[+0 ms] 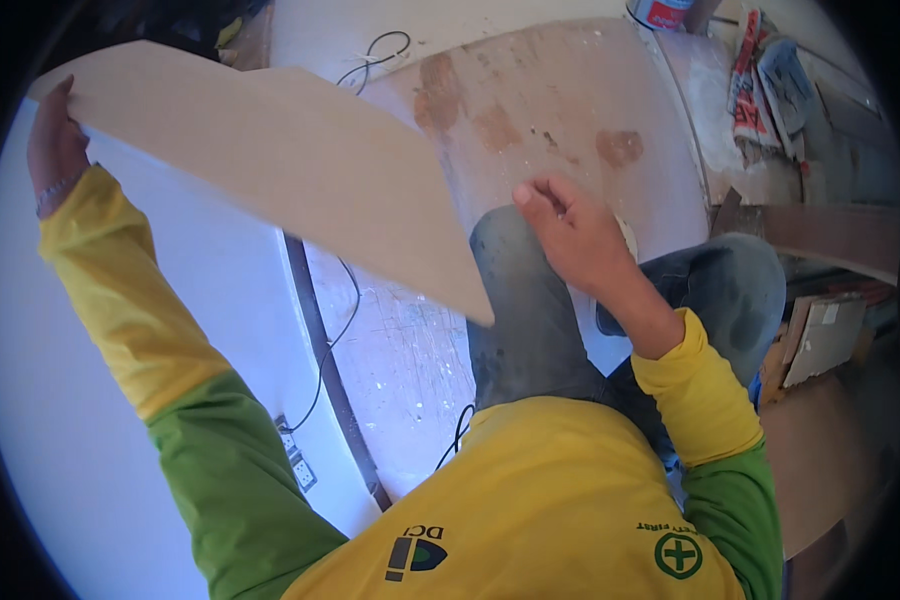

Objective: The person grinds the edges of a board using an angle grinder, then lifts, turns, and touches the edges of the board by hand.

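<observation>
A large, thin tan board (pixel 270 150) with angled edges slants across the left half of the view, one pointed corner over my left knee. My left hand (pixel 58 145) grips it at its far left end, arm stretched out. Over my knees is my right hand (pixel 575 230), apart from the board, its fingers curled in. A small pale rounded edge (pixel 628 238) shows beside that hand. I cannot make out what, if anything, the curled fingers hold.
A stained, scratched pinkish work surface (pixel 570 90) lies ahead. A black cord (pixel 355 290) runs down to wall outlets (pixel 298 465) at the left. At the far right are a can (pixel 660 12), crumpled printed wrappers (pixel 755 90), brown boards (pixel 820 235) and cardboard pieces (pixel 825 340).
</observation>
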The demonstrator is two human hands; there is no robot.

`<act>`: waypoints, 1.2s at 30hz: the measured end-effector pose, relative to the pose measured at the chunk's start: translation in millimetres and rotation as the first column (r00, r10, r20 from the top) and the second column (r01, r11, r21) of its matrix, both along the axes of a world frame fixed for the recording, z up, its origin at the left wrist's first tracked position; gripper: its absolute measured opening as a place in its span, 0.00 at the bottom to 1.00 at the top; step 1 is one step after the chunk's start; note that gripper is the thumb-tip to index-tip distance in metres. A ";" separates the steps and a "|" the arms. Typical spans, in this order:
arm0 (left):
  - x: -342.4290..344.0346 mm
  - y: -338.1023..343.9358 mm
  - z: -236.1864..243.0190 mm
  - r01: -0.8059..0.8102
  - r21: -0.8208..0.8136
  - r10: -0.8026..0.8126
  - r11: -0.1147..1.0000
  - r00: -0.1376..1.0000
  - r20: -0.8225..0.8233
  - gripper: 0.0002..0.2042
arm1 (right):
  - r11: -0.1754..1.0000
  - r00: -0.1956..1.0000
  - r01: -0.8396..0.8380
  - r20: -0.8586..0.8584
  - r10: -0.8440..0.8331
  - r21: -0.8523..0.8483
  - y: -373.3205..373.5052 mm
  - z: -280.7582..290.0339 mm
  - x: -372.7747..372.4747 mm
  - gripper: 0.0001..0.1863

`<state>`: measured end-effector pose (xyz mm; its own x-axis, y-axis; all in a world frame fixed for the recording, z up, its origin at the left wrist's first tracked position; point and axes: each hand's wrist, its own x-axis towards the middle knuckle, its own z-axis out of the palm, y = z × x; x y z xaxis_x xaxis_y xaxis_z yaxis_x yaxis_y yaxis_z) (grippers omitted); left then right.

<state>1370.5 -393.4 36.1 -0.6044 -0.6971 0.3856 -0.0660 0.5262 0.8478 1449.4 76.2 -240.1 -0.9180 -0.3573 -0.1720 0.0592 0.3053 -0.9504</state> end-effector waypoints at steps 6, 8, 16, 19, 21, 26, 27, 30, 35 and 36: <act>-52.7 -124.2 24.7 0.411 -0.637 -0.227 0.653 0.908 0.353 0.11 | 0.981 0.994 0.113 0.015 -0.112 -0.158 8.0 -9.3 0.1 0.16; -62.6 -132.7 29.0 0.400 -0.642 -0.186 0.655 0.908 0.376 0.11 | 0.965 0.986 0.162 0.080 -0.148 -0.207 16.0 -3.3 -1.0 0.15; -56.8 -138.3 23.2 0.380 -0.698 -0.133 0.606 0.914 0.382 0.11 | 0.883 0.954 0.296 0.162 -0.253 -0.365 32.6 22.8 -8.1 0.14; -43.3 -133.8 21.8 0.362 -0.713 -0.127 0.601 0.923 0.362 0.10 | 0.883 0.959 0.281 0.156 -0.238 -0.377 31.8 22.3 -9.0 0.16; -32.4 -130.2 25.5 0.347 -0.725 -0.119 0.595 0.930 0.348 0.10 | 0.884 0.962 0.269 0.160 -0.223 -0.383 29.5 23.9 -9.3 0.16; -33.8 -73.9 7.1 0.267 0.129 -0.262 0.955 0.963 -0.055 0.09 | 0.893 0.962 0.258 0.181 -0.203 -0.368 27.9 25.1 -10.9 0.18; -29.3 -70.5 9.3 0.264 0.125 -0.259 0.956 0.964 -0.056 0.09 | 0.892 0.963 0.255 0.181 -0.199 -0.372 26.5 25.7 -11.0 0.18; -23.3 -67.4 15.4 0.308 -0.051 -0.308 0.950 0.951 0.017 0.08 | 0.888 0.960 0.263 0.197 -0.201 -0.377 24.3 27.2 -10.0 0.18; -39.0 -66.1 2.7 0.267 0.119 -0.269 0.956 0.963 0.001 0.11 | 0.878 0.952 0.298 0.180 -0.247 -0.375 26.5 22.8 -13.1 0.15; -37.1 -80.0 17.5 0.263 0.111 -0.266 0.958 0.964 0.010 0.11 | 0.875 0.952 0.297 0.188 -0.241 -0.381 24.2 24.1 -12.4 0.15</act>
<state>1333.4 -473.4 53.6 -0.7810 -0.5478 0.3000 0.0419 0.4334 0.9002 1437.1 100.4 -216.1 -0.9677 -0.1633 -0.1919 0.2159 -0.1453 -0.9655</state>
